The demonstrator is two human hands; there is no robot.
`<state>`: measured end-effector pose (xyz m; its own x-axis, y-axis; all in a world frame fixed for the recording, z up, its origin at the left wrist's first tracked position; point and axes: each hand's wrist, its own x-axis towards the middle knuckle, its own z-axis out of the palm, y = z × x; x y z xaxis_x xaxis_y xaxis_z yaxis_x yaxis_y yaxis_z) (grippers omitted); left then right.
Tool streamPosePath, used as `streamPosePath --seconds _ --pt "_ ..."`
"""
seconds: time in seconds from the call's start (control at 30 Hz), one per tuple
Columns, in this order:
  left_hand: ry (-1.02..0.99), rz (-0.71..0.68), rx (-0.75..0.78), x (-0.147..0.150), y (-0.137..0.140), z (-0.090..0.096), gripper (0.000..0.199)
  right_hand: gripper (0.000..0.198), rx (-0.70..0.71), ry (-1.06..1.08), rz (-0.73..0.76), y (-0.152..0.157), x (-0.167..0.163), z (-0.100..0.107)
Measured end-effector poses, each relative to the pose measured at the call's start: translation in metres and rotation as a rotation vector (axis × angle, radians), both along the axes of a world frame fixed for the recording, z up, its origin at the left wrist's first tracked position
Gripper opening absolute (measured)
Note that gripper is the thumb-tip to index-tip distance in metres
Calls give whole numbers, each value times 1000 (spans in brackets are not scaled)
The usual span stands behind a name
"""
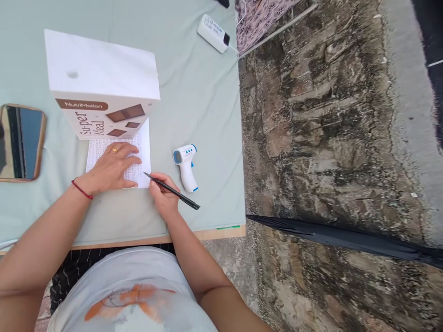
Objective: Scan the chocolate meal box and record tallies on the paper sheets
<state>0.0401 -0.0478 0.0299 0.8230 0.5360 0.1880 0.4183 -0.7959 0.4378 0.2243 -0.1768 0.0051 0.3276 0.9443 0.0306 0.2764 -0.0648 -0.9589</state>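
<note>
My left hand [117, 167] lies with fingers spread on a sheet of paper [146, 152] covered in small writing or print. A black pen [175, 191] is gripped in my right hand [164, 194] at the sheet's lower right corner, its tip pointing left over the paper's edge; whether the tip touches is unclear. Behind my left hand stands a white box [104, 69] marked NutriMotion Super Meal, covering the far part of the sheet. To the right of my right hand lies a white and blue infrared thermometer [186, 167].
A phone or tablet with a brown frame [22, 143] lies at the left of the cloth-covered table [204, 110]. A white power adapter or similar device [213, 33] with a cable is at the far right edge. Beyond that edge are patterned fabric [259, 20] and a rough stone surface [311, 120].
</note>
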Motion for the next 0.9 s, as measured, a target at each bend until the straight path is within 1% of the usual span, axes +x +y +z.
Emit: streamPosePath --seconds 0.1,0.23,0.33,0.43,0.6,0.73,0.9 --pt "13 -1 -1 0 0 1 51 31 -61 55 -101 3 -6 -3" --pt "18 9 -13 -1 0 0 50 29 -35 57 -129 7 -13 0" --pt "12 9 -8 -1 0 -1 51 27 -7 4 -96 8 -13 2" --pt "13 8 -4 -1 1 -1 52 29 -17 -61 -39 8 -12 2" --pt "6 7 -5 -1 1 -1 51 28 6 -85 23 8 -10 0" --pt "3 8 -17 -2 -2 -1 50 28 -5 -144 36 6 -10 -3" --pt "-1 12 -2 -2 -3 -1 51 26 33 -157 31 6 -9 -4"
